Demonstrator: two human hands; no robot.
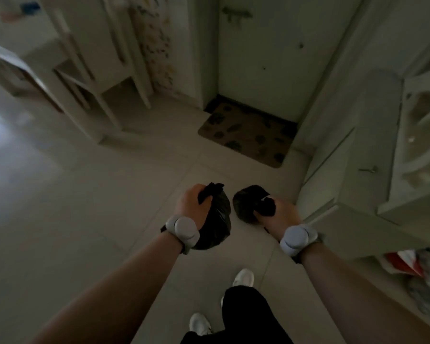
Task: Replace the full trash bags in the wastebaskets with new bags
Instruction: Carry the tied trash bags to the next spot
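two black bags, mid-frame, above the tiled floor (114, 199). left hand (193, 206) fisted round the longer trash bag (219, 224), neck up, long axis hanging down. right hand (282, 217) clutches the rounder trash bag (245, 206), bulging left.

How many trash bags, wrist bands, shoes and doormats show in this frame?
Trash bags: 2
Wrist bands: 2
Shoes: 2
Doormat: 1
Total: 7
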